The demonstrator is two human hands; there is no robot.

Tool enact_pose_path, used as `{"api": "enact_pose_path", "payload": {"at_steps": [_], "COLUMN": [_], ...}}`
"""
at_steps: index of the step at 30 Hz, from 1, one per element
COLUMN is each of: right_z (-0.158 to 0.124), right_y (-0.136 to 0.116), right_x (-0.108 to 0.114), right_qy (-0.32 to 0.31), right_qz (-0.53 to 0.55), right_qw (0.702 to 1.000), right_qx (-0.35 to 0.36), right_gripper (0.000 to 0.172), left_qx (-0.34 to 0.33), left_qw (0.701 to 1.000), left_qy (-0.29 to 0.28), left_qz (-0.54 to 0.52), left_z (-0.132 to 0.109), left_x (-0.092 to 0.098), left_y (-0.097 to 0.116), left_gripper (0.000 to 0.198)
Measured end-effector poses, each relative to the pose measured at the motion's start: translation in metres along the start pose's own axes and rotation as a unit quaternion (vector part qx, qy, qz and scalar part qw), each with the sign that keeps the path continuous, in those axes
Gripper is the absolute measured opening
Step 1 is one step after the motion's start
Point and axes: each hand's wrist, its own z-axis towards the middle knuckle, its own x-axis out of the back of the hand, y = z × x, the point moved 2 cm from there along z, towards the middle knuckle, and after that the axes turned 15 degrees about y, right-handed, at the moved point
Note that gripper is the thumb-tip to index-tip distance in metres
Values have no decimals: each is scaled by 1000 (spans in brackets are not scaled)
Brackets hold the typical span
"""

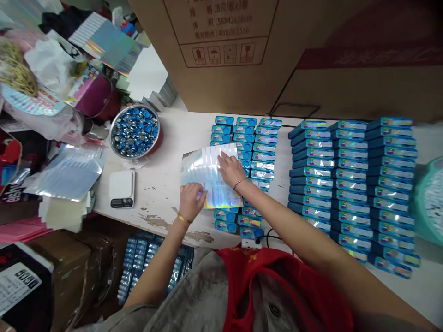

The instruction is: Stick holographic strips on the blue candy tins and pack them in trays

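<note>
Head view: holographic sheets [211,177] touched by left hand [190,200] and right hand [231,168], grip indiscernible; blue tins [244,146] partly hidden beneath.

Gold bangle [183,217] at the left hand [189,201], red garment [263,276] over grey buttoned shirt [187,295].

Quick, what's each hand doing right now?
Left hand: curled on the holographic foil sheets; can't tell if it's gripping them.
Right hand: open, fingers resting on the sheets, not clearly gripping.
</note>
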Motion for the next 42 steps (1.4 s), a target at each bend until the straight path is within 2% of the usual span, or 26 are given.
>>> {"api": "enact_pose_path", "payload": {"at_steps": [2,3,5,7,8,10,12,16,20,23,25,28,30,32,34,37,42], "right_z": [-29,-49,-95,-144,-167,-204,-231,-265,-284,-286,-284,-278,-275,-274,-274,-275,-277], "right_y": [4,6,9,9,8,7,10,23,41,47,48,51,54,58,61,66,74], "right_x": [10,16,29,44,52,66,77,86,87,84,80,73,69,65,61,56,46], "right_qy": [58,73,63,21,5,-4,20,77,102,71,56,77,101,120,128,124,103], "right_qz": [105,170,296,381,404,423,424,404,374,376,385,379,347,301,265,239,232], "right_qw": [992,979,932,878,858,831,815,800,772,766,779,807,835,863,881,895,900], "right_qx": [-49,-92,-198,-287,-318,-362,-393,-436,-504,-515,-492,-445,-415,-387,-370,-356,-354], "right_gripper": [50,55,67,72,69,59,54,57,68,66,60,52,48,43,40,36,33], "left_qx": [99,163,290,372,394,416,433,452,430,409,404,394,360,292,226,189,155], "left_qw": [990,972,912,849,827,808,801,795,799,806,812,838,879,932,967,980,984], "left_qy": [20,30,31,11,-5,-41,-83,-137,-138,-120,-111,-105,-100,-86,-72,-63,-72], "left_qz": [-102,-164,-287,-375,-400,-416,-405,-381,-398,-412,-406,-362,-297,-198,-93,4,46], "left_z": [-26,-37,-56,-73,-80,-96,-111,-137,-145,-145,-145,-145,-144,-141,-139,-139,-143], "left_x": [13,16,14,5,-1,-14,-27,-46,-53,-59,-66,-76,-79,-78,-77,-78,-84], "left_y": [26,38,60,79,87,100,110,125,139,144,143,140,139,140,142,144,142], "left_gripper": [19,21,26,31,33,35,36,42,40,36,35,31,26,19,13,10,10]}}
